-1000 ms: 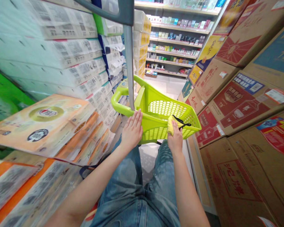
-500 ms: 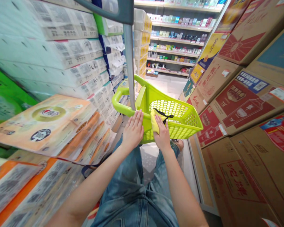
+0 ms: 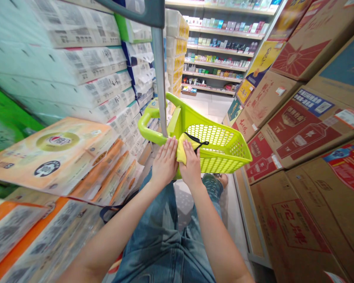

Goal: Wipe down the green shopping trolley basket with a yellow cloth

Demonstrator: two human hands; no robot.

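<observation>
A lime-green plastic shopping basket (image 3: 224,151) stands in front of me in a narrow aisle. My left hand (image 3: 164,163) lies flat on its near rim with the fingers stretched out, beside a grey metal pole (image 3: 160,78). My right hand (image 3: 190,165) presses a yellow cloth (image 3: 181,148) with a black loop against the same rim, right next to the left hand. My jeans-clad legs show below.
Stacked packs of tissue (image 3: 85,78) and orange-labelled packs (image 3: 56,153) wall the left side. Brown and red cardboard cartons (image 3: 297,129) are piled on the right. Shelves of small goods (image 3: 221,47) stand at the far end, beyond a light tiled floor (image 3: 206,106).
My right hand has slid the yellow cloth leftward along the basket's near rim, from its right part until it sits beside my left hand. The left hand has stayed put.
</observation>
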